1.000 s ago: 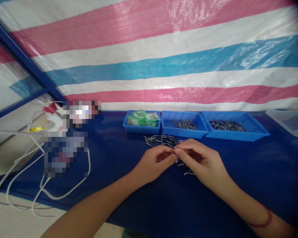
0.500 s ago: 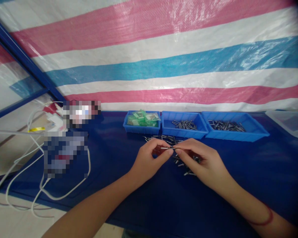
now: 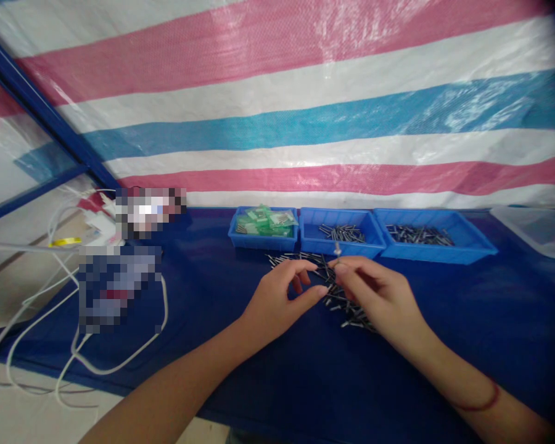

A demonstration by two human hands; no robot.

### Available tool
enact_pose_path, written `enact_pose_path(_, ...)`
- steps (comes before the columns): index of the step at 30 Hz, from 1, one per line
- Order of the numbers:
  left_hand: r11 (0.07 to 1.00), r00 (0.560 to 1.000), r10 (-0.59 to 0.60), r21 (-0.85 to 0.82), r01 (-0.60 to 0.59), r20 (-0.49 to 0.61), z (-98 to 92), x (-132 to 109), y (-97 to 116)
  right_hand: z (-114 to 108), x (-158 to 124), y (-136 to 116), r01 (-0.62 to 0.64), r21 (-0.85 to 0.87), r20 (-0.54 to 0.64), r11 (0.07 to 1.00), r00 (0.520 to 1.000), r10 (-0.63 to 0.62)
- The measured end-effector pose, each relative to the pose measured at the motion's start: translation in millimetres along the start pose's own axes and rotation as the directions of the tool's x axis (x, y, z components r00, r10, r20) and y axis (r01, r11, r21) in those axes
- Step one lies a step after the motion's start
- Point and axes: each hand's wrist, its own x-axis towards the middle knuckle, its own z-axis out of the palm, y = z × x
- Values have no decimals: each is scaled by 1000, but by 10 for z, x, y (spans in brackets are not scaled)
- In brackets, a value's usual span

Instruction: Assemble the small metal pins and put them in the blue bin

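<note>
Several small metal pins (image 3: 305,259) lie in a loose pile on the blue table cover (image 3: 222,308), just in front of the bins. My right hand (image 3: 374,293) is over that pile and pinches one pin (image 3: 337,251) upright between thumb and forefinger. My left hand (image 3: 282,296) hovers beside it with thumb and fingers curled apart, holding nothing I can see. The two hands sit a little apart.
Three blue bins stand at the back: one with green packets (image 3: 263,225), a middle bin with pins (image 3: 342,234), a right bin with pins (image 3: 432,237). A clear tray (image 3: 536,228) is at far right. White cables (image 3: 74,351) hang over the table's left edge. A striped tarp (image 3: 305,92) backs the table.
Both hands held one pin level between them; now the left hand has let go and opened, and the right hand has turned the pin upright.
</note>
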Motion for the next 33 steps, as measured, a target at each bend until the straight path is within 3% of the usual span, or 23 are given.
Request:
enact_pose_path(2, 988, 998, 49, 144, -52, 25, -20, 12, -31, -107, 108, 27, -116, 227, -191, 967, 968, 161)
enact_pose_path(4, 957, 996, 76, 276, -87, 52, -33, 18, -74, -264, 228, 47, -134, 407, -303, 904, 913, 272)
enact_pose_path(8, 890, 992, 40, 447, -91, 123, -23, 10, -161, -581, 391, 75, -199, 516, -314, 833, 861, 400)
enact_pose_path(12, 843, 981, 37, 521, -134, 193, 7, 2, -208, -618, 393, 79, -263, 556, -249, 788, 852, 460)
enact_pose_path(17, 820, 971, 73, 540, -189, 229, 3, 32, -239, -318, 256, 64, -254, 368, -170, 895, 927, 333)
enact_pose_path(20, 818, 968, 95, 535, -210, 234, -6, 48, -257, -168, 156, 70, -170, 73, -108, 983, 978, 177)
enact_pose_path(22, 821, 968, 108, 529, -216, 227, -9, 52, -264, -106, 94, 76, -53, -129, -32, 990, 998, 50)
enact_pose_path(27, 814, 972, 113, 542, -210, 207, -47, 52, -247, 0, -18, 79, 190, -336, 136, 922, 979, -153)
enact_pose_path(33, 774, 964, 84, 593, -223, 253, -199, 69, -251, 66, -60, 82, 275, -357, 185, 893, 958, -221)
